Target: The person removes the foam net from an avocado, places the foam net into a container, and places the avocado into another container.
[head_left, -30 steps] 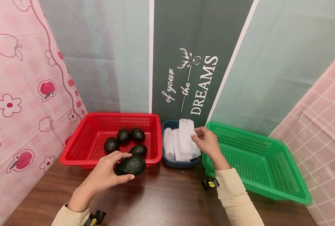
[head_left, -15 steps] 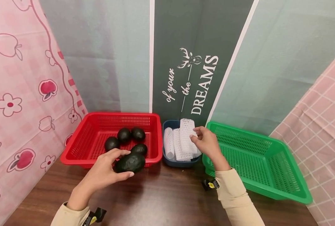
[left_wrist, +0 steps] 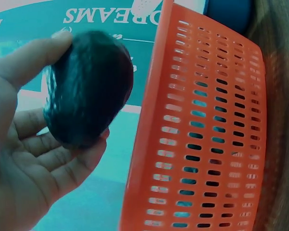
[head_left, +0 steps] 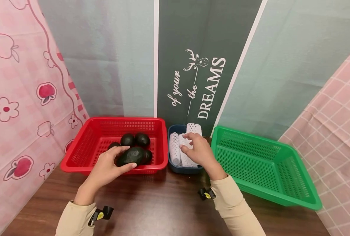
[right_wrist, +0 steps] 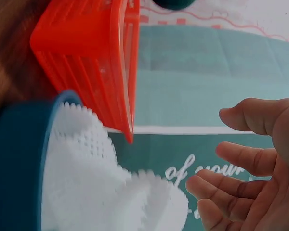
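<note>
A dark green avocado is gripped by my left hand, over the front rim of the red basket. In the left wrist view the thumb and fingers curl round the avocado from its sides. Several more avocados lie in the basket, partly hidden by the hand. My right hand hovers over a small blue bin, fingers apart and loosely bent. Nothing is between its fingers in the right wrist view. White foam net sleeves fill the bin; one sticks up behind the hand.
On the right stands a green slatted basket, angled beside the blue bin. A brown wooden table lies under everything. Printed cloth hangs behind the containers, with pink cloth at the left side.
My left hand has moved slightly back and up with the avocado, closer over the red basket. The right hand has shifted left, from the upright sleeve's right side to in front of it.
</note>
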The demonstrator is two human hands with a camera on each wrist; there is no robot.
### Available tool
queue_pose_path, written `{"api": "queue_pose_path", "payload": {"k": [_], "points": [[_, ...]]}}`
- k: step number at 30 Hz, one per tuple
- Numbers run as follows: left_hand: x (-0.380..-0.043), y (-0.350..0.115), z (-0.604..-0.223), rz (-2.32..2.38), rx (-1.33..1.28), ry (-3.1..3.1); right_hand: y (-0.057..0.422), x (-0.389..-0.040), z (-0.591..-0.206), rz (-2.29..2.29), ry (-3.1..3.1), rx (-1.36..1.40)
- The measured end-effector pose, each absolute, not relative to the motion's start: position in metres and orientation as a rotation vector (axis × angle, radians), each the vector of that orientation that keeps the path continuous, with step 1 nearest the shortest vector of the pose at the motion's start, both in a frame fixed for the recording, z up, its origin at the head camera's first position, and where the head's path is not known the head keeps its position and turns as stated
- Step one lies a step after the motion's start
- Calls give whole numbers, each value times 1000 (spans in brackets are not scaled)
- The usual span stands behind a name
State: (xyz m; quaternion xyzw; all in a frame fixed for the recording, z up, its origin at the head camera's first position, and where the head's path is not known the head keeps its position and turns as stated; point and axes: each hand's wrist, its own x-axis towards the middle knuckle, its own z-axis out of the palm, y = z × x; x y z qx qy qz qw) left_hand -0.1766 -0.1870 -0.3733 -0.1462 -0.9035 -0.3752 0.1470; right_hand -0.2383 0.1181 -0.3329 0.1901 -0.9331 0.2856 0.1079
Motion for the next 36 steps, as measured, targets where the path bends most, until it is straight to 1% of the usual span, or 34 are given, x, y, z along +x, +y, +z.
{"api": "queue_pose_path", "payload": {"k": [10,21,26,31,36], "points": [[-189,-189,-385,-1033,-281,-2636,88,-230,-342,864,-2765,673],[-189,-193,-387,-1014,-306,-2616,84,-224,-346,788,-2773,691],[-181,-187,-387,-975,-325,-2594,93,-216,-349,787,-2723,733],[-169,-178,-384,-941,-393,-2533,115,-202,-352,821,-2588,766],[-168,-173,-380,-929,-421,-2522,136,-198,-354,749,-2541,746]]}}
